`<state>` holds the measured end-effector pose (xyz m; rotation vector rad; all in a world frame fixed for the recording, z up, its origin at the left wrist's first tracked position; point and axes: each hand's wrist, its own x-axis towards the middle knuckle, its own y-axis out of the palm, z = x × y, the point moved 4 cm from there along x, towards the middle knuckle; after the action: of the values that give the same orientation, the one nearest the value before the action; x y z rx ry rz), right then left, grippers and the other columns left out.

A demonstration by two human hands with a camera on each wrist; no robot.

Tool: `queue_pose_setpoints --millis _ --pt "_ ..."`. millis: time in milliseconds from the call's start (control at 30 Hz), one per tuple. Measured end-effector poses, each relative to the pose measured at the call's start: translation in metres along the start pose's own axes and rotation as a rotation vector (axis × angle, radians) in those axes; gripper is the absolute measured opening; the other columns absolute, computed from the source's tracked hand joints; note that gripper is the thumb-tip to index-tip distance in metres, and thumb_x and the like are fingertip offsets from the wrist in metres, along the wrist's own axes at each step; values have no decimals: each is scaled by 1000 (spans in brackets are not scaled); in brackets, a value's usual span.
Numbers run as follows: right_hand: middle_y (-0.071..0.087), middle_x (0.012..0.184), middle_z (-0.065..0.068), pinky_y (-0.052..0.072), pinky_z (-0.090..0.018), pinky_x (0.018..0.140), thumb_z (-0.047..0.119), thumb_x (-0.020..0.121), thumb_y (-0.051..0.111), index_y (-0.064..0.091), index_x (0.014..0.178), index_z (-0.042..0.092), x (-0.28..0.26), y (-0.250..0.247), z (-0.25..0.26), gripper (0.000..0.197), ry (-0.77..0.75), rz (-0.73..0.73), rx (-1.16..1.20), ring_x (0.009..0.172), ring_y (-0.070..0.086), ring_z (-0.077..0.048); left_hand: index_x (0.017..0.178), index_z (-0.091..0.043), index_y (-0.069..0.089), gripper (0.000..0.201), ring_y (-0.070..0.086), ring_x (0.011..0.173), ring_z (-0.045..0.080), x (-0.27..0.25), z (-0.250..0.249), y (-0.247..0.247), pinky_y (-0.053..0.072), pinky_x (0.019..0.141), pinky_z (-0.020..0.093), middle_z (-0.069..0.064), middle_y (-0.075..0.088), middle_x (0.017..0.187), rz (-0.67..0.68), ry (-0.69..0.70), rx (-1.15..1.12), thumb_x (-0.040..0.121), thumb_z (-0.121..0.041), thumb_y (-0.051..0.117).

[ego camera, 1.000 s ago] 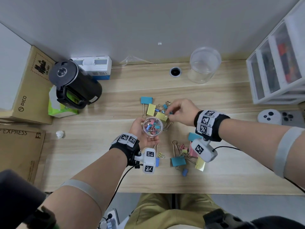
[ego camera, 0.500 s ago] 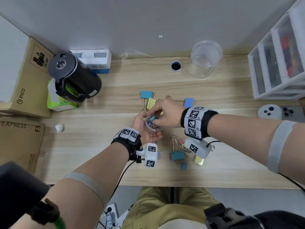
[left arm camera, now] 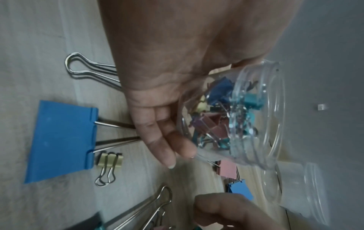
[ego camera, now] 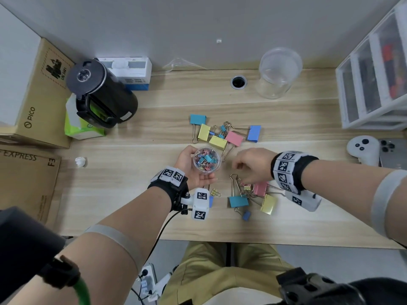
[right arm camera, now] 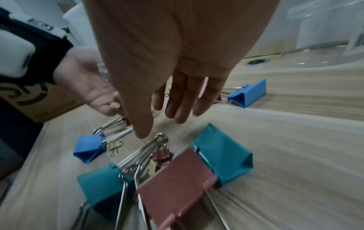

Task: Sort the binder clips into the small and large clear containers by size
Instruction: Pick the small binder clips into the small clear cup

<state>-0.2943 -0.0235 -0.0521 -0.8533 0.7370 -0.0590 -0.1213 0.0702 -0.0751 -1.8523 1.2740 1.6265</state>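
My left hand (ego camera: 193,170) cups the small clear container (ego camera: 207,159), which is full of small coloured binder clips (left arm camera: 216,118). My right hand (ego camera: 251,166) hovers empty with straight fingers (right arm camera: 177,99) over a near pile of large clips: a teal one (ego camera: 238,201), a pink one (ego camera: 261,188), a yellow one (ego camera: 268,204). Small clips lie among them, a pink one (right arm camera: 161,155) and a gold one (ego camera: 215,192). A second pile of large clips (ego camera: 220,135) lies farther back. The large clear container (ego camera: 278,72) stands empty at the back.
A black kettle (ego camera: 99,95) and cardboard boxes (ego camera: 33,102) fill the left side. White plastic drawers (ego camera: 374,73) stand at the right, with a white controller (ego camera: 363,148) in front. A cable hole (ego camera: 239,81) sits near the wall. The table's front edge (ego camera: 220,241) is close to my lap.
My right hand dropped a small teal clip into the small container, then pulled away to the right and down over the near pile. The left hand kept holding the container.
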Motion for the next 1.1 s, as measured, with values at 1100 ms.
queue_pose_setpoints --millis 1100 --pt "51 116 -4 46 -35 81 23 87 61 62 122 23 14 28 -1 36 133 -40 -116 100 57 -29 116 0 65 57 60 69 30 1 1 -5 55 81 43 25 66 109 -12 10 19 88 -44 43"
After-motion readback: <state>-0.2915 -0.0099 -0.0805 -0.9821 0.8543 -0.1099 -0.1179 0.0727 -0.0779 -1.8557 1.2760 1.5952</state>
